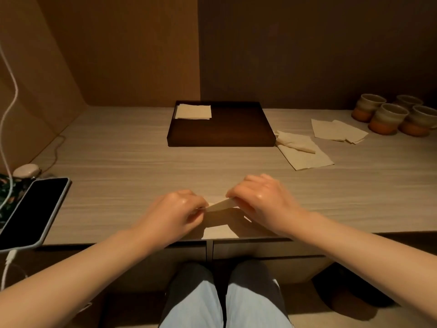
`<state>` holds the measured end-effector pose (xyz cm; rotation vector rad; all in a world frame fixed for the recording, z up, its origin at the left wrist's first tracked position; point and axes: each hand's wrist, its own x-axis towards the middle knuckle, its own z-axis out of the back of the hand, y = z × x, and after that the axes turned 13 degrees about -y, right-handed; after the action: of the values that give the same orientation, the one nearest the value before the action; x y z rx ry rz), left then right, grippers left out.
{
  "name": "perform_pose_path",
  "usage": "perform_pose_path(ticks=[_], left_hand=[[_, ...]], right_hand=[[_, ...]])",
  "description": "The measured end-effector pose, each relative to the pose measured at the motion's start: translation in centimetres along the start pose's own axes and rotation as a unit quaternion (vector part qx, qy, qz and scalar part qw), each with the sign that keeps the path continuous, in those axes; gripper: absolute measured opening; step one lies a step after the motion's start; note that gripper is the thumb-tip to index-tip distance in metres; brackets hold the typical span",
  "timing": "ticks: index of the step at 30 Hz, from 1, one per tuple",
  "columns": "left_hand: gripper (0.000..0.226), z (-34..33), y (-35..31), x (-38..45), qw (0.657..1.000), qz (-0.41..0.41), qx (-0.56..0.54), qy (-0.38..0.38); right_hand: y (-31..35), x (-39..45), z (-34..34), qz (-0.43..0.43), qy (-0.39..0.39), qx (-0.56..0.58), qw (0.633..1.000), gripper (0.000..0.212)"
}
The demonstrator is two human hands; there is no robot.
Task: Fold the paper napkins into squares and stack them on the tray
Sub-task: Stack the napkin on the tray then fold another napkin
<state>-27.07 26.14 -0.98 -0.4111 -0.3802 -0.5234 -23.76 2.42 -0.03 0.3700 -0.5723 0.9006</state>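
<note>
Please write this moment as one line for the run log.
stage: folding | left hand and right hand: pinch napkin at near table edge | tray: folded napkins in far-left corner

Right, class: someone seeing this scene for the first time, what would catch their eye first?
Probably the two hands near the table's front edge, left hand and right hand, each pinching the paper napkin being folded. Next, the dark wooden tray at the back, with folded napkins stacked in its far left corner.
</note>
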Motion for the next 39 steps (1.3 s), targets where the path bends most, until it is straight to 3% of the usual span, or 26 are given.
perform_pose_path(ticks=[4,8,13,17,23,28,34,39], left_hand=[[0.016,1.4,1.3,3.6,0.998,0.051,-0.008,-0.032],[0.021,2.2,3.5,8.1,0.991,0.101,-0.032,-0.082],[0.028,2.3,7.3,13.9,0.982,0.141,-0.032,-0.125],[0.030,1.9,11.1,17.7,0.983,0.124,-0.005,-0.132],[0.039,-0.8,17.2,21.9,0.989,0.003,0.131,-0.071],[0.033,-4.0,22.5,25.4,0.981,-0.039,0.189,-0.033],[0.016,-7.2,26.9,28.1,0.965,-0.051,0.248,0.064],[0.023,-8.5,28.0,28.4,0.958,-0.013,0.262,0.120]], right_hand=[[-2.2,4.1,0.6,-0.042,0.027,-0.034,0.998,0.015],[-4.8,8.4,0.6,-0.082,0.035,-0.076,0.993,0.020],[-8.6,14.1,-0.6,-0.166,-0.003,-0.002,0.986,0.028],[-12.0,17.8,-2.4,-0.171,-0.008,0.024,0.985,0.029],[-17.2,21.5,-7.5,-0.139,0.036,-0.012,0.990,0.034],[-22.3,23.1,-13.2,-0.096,0.081,-0.068,0.990,0.048],[-24.6,22.9,-18.0,-0.102,0.130,-0.089,0.982,0.034],[-24.4,22.6,-19.2,-0.137,0.122,-0.081,0.980,0.032]])
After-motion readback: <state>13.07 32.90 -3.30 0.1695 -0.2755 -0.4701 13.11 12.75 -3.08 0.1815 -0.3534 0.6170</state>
